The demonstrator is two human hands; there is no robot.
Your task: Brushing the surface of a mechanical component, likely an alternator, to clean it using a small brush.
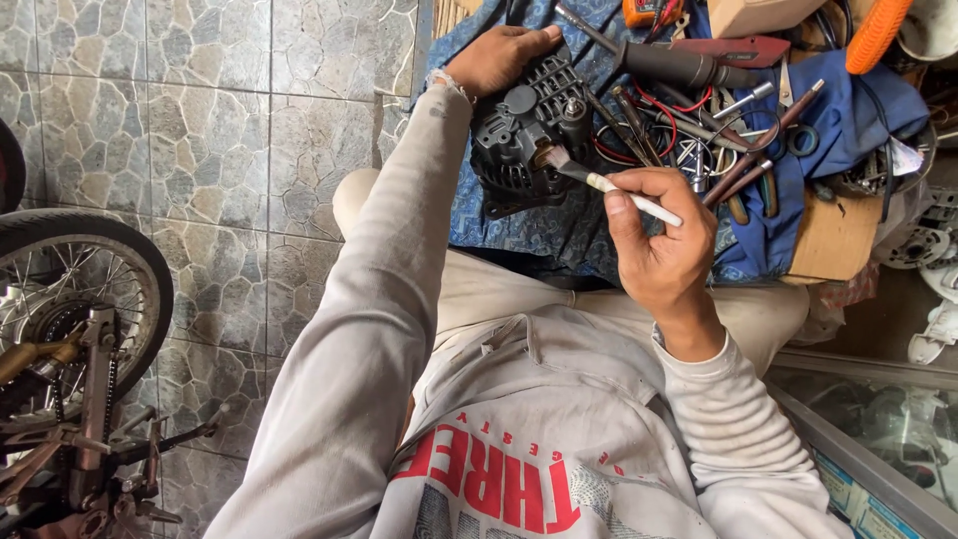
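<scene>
A black alternator (529,135) rests on a blue patterned cloth (539,230) in front of me. My left hand (499,58) lies over its far top edge and steadies it. My right hand (659,235) grips a small white-handled paintbrush (624,195); its bristle tip touches the alternator's near right side. Both arms wear pale grey long sleeves.
Right of the alternator lies a heap of hand tools (718,140) with red wires, screwdrivers and pliers on a blue rag (858,120). A motorcycle wheel (70,289) and chain stand at the left on the stone-tiled floor (200,130). A glass-topped case (878,429) is at lower right.
</scene>
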